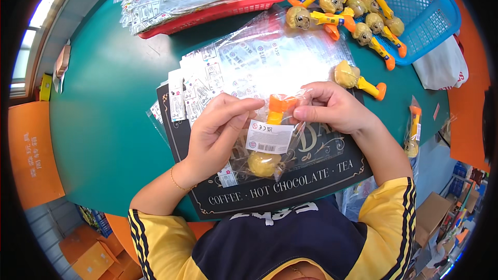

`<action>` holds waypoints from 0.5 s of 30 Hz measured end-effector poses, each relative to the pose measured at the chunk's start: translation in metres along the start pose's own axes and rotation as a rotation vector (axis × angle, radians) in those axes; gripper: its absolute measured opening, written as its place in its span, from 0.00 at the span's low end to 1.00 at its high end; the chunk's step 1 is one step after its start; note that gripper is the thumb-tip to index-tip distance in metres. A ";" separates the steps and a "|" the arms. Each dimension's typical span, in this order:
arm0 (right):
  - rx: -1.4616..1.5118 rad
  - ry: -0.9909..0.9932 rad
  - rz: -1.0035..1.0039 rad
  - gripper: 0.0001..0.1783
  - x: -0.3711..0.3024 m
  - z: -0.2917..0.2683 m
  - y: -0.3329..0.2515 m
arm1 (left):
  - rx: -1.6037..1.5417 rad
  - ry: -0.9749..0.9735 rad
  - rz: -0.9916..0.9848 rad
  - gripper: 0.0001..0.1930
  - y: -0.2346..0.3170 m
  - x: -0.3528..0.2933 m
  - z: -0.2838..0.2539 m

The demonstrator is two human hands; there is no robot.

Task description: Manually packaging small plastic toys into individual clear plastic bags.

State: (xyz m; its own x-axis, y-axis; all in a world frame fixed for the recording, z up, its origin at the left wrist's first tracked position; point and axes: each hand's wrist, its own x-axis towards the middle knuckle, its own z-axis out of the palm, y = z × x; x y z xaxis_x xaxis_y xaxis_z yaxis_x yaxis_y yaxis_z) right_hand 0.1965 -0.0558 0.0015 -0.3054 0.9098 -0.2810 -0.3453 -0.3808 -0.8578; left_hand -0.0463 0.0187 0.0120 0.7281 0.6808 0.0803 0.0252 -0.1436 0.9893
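A clear plastic bag lies over the dark printed mat, between my hands. Inside it is a doll-headed toy with a blond head toward me and an orange foot pointing away. A white label covers its middle. My left hand has thumb and index finger closed at the bag's left edge, by the orange foot. My right hand pinches the bag's far right corner between thumb and fingers. Just beyond that hand, an unbagged toy rests on its side.
Flat labelled bags are stacked on the mat. A red basket of bags and a blue basket of loose toys stand on the far side. One bagged toy lies by the green table's right edge.
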 end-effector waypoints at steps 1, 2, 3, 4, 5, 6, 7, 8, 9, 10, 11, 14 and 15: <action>-0.005 -0.009 0.010 0.06 0.000 0.000 -0.001 | 0.046 -0.010 -0.026 0.13 0.000 -0.001 -0.001; -0.006 -0.009 0.009 0.06 0.001 0.000 -0.001 | 0.047 -0.010 -0.026 0.13 0.000 0.000 -0.002; 0.001 0.016 0.014 0.06 0.002 0.000 -0.002 | 0.094 -0.023 0.032 0.14 -0.001 0.003 -0.003; 0.008 0.041 0.019 0.06 0.002 0.001 -0.002 | 0.141 -0.036 0.089 0.15 -0.001 0.004 -0.004; 0.008 0.040 0.019 0.06 0.002 0.000 -0.002 | 0.142 -0.036 0.090 0.15 -0.002 0.003 -0.004; -0.005 0.028 0.008 0.06 0.002 -0.001 -0.002 | 0.146 -0.027 0.113 0.15 -0.002 0.002 -0.004; -0.019 0.016 -0.003 0.06 0.002 -0.002 -0.002 | 0.149 -0.020 0.136 0.16 -0.002 0.001 -0.003; -0.019 0.016 -0.004 0.06 0.001 -0.002 -0.003 | 0.150 -0.019 0.137 0.16 -0.001 0.001 -0.003; -0.035 0.024 -0.006 0.07 0.001 -0.002 -0.004 | 0.120 -0.001 0.115 0.16 0.000 0.002 -0.001; -0.050 0.035 -0.008 0.07 0.000 -0.003 -0.005 | 0.090 0.017 0.094 0.16 0.000 0.002 0.001; -0.051 0.037 -0.009 0.07 0.000 -0.005 -0.005 | 0.089 0.015 0.095 0.16 0.000 0.003 0.004; -0.062 0.043 -0.016 0.05 -0.003 -0.007 -0.006 | -0.147 0.154 -0.081 0.13 -0.007 0.005 0.010; -0.026 0.089 0.019 0.05 -0.006 -0.005 -0.009 | -0.191 0.165 -0.096 0.12 -0.012 0.006 0.009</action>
State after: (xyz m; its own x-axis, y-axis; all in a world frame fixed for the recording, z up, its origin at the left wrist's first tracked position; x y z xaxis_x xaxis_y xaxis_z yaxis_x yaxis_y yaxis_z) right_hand 0.2059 -0.0567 0.0090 -0.2311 0.9141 -0.3332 -0.3165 -0.3945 -0.8626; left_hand -0.0362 0.0179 -0.0009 0.6069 0.7947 -0.0116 -0.0527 0.0548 0.9971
